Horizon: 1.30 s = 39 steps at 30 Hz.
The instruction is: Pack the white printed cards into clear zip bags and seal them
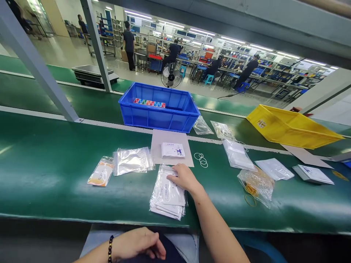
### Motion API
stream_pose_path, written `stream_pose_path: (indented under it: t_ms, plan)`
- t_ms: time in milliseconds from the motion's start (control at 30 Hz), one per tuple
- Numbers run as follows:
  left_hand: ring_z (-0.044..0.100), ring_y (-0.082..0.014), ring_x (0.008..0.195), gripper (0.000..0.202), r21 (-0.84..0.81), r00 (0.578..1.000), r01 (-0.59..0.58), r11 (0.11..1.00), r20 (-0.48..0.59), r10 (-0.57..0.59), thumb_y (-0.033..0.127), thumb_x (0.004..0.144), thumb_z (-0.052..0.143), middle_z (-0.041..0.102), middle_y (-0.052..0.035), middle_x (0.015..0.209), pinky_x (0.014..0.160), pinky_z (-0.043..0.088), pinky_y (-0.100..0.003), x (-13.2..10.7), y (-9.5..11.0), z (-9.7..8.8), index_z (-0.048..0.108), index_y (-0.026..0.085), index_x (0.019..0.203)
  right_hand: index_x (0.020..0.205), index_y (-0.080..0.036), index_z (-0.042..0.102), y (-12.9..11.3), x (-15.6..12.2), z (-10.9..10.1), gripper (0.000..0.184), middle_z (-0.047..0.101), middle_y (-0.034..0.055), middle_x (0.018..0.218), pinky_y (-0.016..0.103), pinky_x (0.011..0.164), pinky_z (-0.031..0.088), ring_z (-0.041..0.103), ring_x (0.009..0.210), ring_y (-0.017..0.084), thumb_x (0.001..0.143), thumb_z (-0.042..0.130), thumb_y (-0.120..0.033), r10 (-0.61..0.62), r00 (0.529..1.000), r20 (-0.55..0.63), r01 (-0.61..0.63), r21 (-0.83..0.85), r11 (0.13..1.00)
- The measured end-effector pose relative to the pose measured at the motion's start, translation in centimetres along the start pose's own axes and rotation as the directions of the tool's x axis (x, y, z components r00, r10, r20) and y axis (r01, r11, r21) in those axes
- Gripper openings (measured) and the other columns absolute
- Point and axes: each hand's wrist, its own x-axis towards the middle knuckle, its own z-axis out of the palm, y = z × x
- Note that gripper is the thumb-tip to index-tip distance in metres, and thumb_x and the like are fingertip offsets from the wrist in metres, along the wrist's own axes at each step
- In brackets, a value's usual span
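Note:
My right hand point(184, 177) lies flat with fingers stretched out on the top of a stack of clear bagged leaflets point(167, 193) on the green belt. My left hand point(139, 243) rests below the belt's front edge on my lap, fingers loosely curled, holding nothing I can see. A small pile of white cards point(172, 150) sits on a grey cardboard sheet point(160, 140) just beyond the right hand. Loose rubber bands point(201, 159) lie beside the sheet.
A blue crate point(159, 109) stands behind the sheet, a tilted yellow bin point(287, 126) at far right. Empty clear bags point(133, 160), an orange-printed bag point(101, 171), a bag of rubber bands point(256, 182) and more leaflets point(312, 174) lie around. People work in the background.

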Motion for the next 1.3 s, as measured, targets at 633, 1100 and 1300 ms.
stream_pose_path:
  t_ms: [633, 1100, 1300]
  plan:
    - [0.06, -0.0157, 0.056, 0.039, -0.34, 0.908, 0.069, 0.938, -0.369, -0.2, 0.026, 0.057, 0.069, 0.067, -0.0067, 0.068, 0.043, 0.046, -0.021, 0.4, -1.8, 2.4, 0.059, 0.009, 0.091, 0.112, -0.018, 0.051, -1.7, -9.4, 4.2, 0.045, 0.053, 0.0093, 0.113, 0.037, 0.093, 0.034, 0.046, 0.107, 0.023, 0.069, 0.057, -0.032, 0.173, 0.978, -0.116, -0.093, 0.497, 0.863]
    - [0.055, -0.0237, 0.095, 0.027, 0.569, 0.653, -0.513, 0.643, -0.227, 0.722, 0.029, 0.069, 0.061, 0.064, -0.0066, 0.099, 0.092, 0.038, -0.035, 4.3, 6.5, -1.0, 0.064, 0.016, 0.092, 0.097, -0.02, 0.058, -0.8, -7.2, 2.8, 0.033, 0.062, 0.0081, 0.1, 0.04, 0.087, 0.043, 0.057, 0.096, 0.024, 0.073, 0.055, -0.044, 0.069, 0.884, -0.462, 0.341, 0.738, 0.582]
    - [0.044, -0.0221, 0.112, 0.04, 0.61, 0.432, -0.51, 0.607, -0.429, 0.793, 0.023, 0.073, 0.054, 0.053, -0.008, 0.115, 0.099, 0.029, -0.034, 4.5, 6.9, -1.0, 0.048, 0.017, 0.112, 0.125, -0.02, 0.032, -1.4, -5.7, 5.4, 0.057, 0.049, 0.0105, 0.121, 0.04, 0.097, 0.035, 0.046, 0.112, 0.022, 0.075, 0.054, -0.035, 0.165, 0.839, -0.519, 0.346, 0.742, 0.573]
